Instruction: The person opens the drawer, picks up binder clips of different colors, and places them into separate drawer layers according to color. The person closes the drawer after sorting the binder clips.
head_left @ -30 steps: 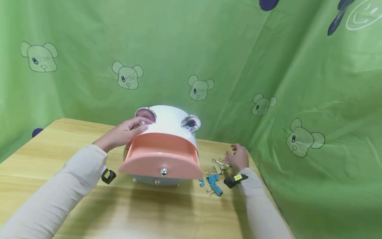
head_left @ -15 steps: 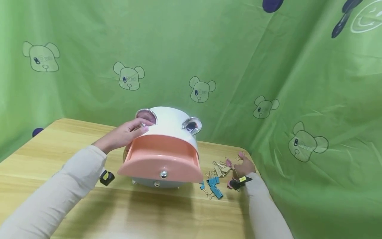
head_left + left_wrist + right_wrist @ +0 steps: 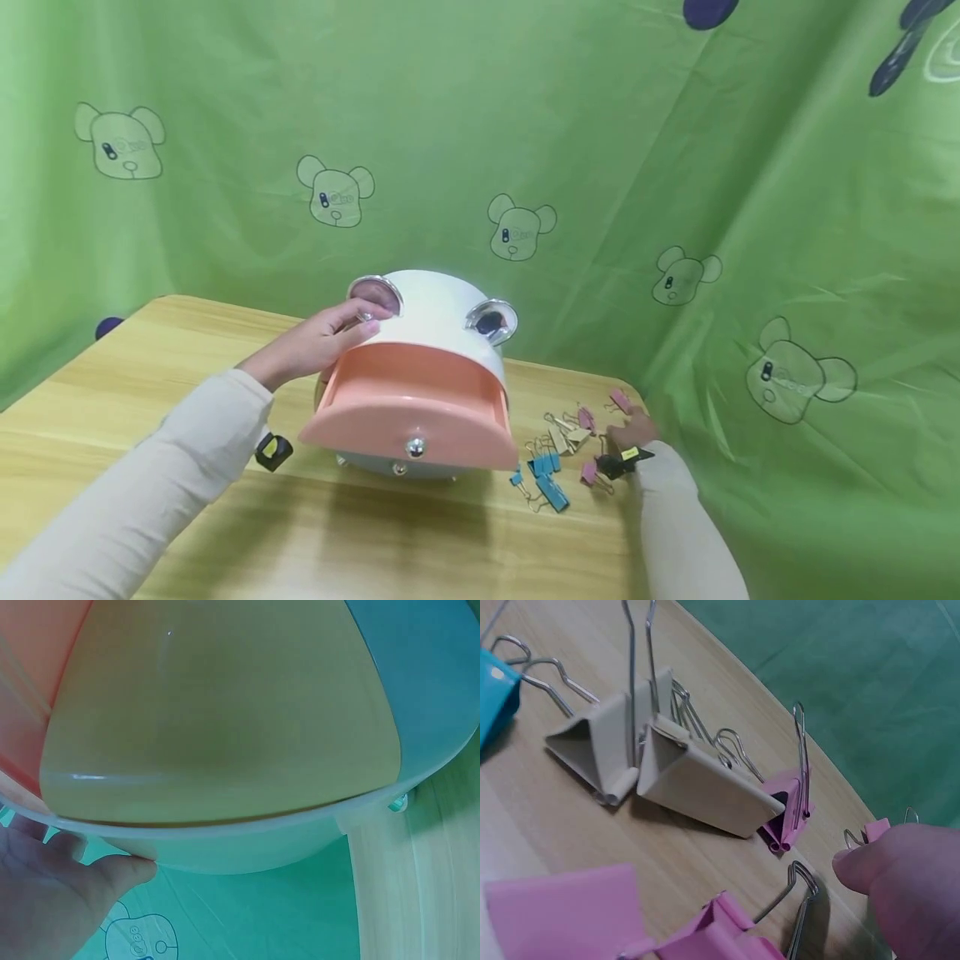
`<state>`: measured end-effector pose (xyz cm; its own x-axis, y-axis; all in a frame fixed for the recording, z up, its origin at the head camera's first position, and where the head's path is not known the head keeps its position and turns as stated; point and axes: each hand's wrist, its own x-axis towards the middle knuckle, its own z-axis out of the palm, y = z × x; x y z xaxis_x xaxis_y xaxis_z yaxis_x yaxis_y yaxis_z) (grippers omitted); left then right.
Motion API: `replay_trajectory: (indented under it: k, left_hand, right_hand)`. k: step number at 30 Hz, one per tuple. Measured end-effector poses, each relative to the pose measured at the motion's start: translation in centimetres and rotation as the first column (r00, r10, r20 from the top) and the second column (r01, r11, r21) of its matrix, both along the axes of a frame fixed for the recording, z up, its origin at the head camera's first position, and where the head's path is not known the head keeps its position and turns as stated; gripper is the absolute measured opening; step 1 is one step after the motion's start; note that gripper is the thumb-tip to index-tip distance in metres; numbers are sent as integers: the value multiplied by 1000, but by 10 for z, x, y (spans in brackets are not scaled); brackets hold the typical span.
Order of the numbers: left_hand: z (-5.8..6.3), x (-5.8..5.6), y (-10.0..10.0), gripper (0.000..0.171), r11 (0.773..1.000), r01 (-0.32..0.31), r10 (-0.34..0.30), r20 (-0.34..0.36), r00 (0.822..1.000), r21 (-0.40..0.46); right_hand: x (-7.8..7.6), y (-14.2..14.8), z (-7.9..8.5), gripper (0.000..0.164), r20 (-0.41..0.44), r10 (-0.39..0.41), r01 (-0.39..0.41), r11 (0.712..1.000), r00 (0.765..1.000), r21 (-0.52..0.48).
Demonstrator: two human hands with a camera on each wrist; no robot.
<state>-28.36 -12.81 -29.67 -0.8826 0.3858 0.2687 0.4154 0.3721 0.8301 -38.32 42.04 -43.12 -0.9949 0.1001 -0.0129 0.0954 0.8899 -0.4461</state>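
My left hand (image 3: pixel 322 337) rests on the upper left of a white frog-shaped drawer box (image 3: pixel 435 304), beside its left silver-rimmed eye (image 3: pixel 390 293). In the left wrist view the thumb (image 3: pixel 127 871) touches the outside of the white shell, near a yellow panel (image 3: pixel 225 712). The box's pink drawer (image 3: pixel 408 425) is pulled out, with nothing seen inside. My right hand (image 3: pixel 635 427) is at the table's far right corner, beside a pink binder clip (image 3: pixel 620 400). In the right wrist view its thumb (image 3: pixel 900 874) overlaps that clip; the other fingers are hidden, so I cannot tell their grip.
Left of my right hand lie cream binder clips (image 3: pixel 567 437), blue binder clips (image 3: pixel 551 492) and other pink clips (image 3: pixel 591 473). A lower grey-blue drawer (image 3: pixel 382 467) is pushed in. A green curtain (image 3: pixel 420 125) hangs round the wooden table (image 3: pixel 360 558) at the back and right.
My right hand has moved right from the clip pile to the corner, exposing pink clips. The left hand and drawer hold their places; the view has swung slightly left.
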Motion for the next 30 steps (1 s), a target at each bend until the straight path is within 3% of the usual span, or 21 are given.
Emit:
replay_trajectory:
  k: [6, 15, 23, 30]
  left_hand:
    - [0, 0, 0, 39, 1000, -13, 13, -8, 1000, -4]
    - [0, 2, -1, 39, 1000, -20, 20, -2, 1000, -3]
    - [0, 2, -3, 38, 1000, -25, 25, 1, 1000, -5]
    - [-2, -1, -1, 37, 1000, -20, 20, 9, 1000, 11]
  right_hand:
    - [-3, 0, 2, 79, 43, 8, -7, 1000, 999, -15]
    - [-26, 15, -9, 84, 80, 53, -53, 999, 995, 0]
    - [-36, 14, -6, 85, 53, 159, -163, 983, 986, 87]
    - [-43, 19, -12, 86, 98, 146, -154, 985, 984, 80]
